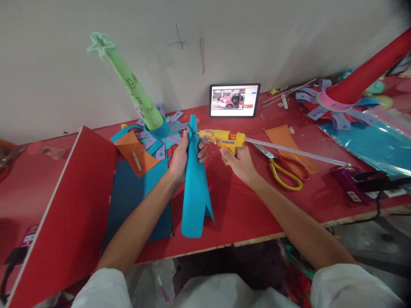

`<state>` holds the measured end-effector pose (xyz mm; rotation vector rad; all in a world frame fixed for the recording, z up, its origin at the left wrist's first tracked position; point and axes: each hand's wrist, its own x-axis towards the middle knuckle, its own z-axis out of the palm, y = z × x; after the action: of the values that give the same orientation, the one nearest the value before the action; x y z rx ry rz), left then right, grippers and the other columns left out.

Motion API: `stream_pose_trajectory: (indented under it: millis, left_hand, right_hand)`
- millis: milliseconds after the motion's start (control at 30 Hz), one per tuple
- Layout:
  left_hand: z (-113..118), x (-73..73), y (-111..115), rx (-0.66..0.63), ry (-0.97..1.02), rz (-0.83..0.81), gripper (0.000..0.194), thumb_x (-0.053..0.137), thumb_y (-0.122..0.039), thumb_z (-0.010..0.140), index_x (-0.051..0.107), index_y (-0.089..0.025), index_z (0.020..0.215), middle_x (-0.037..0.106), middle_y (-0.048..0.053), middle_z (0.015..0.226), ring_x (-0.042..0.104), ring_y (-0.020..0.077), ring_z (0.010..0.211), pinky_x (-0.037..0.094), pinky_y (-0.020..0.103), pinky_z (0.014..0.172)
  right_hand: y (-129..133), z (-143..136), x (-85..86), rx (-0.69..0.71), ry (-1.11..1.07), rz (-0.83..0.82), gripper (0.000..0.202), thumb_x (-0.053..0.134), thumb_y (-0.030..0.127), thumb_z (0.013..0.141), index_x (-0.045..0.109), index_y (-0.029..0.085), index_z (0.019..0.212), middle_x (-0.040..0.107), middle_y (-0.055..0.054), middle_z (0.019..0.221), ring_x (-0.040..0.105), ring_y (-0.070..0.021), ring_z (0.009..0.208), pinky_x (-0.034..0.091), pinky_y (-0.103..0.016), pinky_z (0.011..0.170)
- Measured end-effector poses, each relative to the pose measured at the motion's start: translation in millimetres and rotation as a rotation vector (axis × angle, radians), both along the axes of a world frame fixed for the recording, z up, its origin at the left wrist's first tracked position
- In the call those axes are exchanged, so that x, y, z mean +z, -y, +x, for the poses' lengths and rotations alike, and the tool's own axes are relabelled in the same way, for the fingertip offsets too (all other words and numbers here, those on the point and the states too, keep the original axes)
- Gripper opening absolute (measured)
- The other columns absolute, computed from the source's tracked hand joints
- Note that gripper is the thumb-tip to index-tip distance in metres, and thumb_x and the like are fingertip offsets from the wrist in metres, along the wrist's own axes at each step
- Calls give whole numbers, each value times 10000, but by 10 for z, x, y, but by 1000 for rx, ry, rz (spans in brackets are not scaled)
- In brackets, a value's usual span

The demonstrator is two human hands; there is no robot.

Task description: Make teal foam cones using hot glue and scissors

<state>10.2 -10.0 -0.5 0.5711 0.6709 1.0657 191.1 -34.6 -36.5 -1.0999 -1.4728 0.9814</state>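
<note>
My left hand (pixel 181 156) is closed around the upper part of a blue foam sheet (pixel 194 192), which is rolled into a loose tube and hangs down toward the table's front edge. A yellow hot glue gun (pixel 221 137) is gripped in my right hand (pixel 240 162). Its nozzle points left and meets the sheet's upper edge by my left fingers; whether glue is coming out cannot be made out. From the back of the gun a long clear glue stick (pixel 298 151) runs out to the right.
Scissors (pixel 287 169) lie on orange foam (pixel 279 137) at right, near a purple power strip (pixel 351 184). A lit tablet (pixel 234 100) leans on the wall. A green foam tower (pixel 135 85) and a red one (pixel 362 77) stand either side. A red panel (pixel 73 214) rises at left.
</note>
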Motion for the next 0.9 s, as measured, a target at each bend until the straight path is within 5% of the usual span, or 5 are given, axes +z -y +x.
stream_pose_trajectory:
  millis: [367,900]
  left_hand:
    - [-66,-42,-29,-22,0,12,613,490,-722,1019,584,-182,744,501,2,585,486,98,475,445,208,460]
    - [-49,-6,-22,-13,-54,-31,684,441,-766,1008,596,-172,705,504,11,553,500,108,459,434,218,456]
  right_hand:
    - [-1,-17,-10,11,8,7,692,562,892,877,469,234,687,437,35,564,386,-118,528,302,-306,529]
    - [-2,-27,-29,93,-77,-16,645,607,856,877,621,215,802,457,41,591,414,-130,565,347,-299,537]
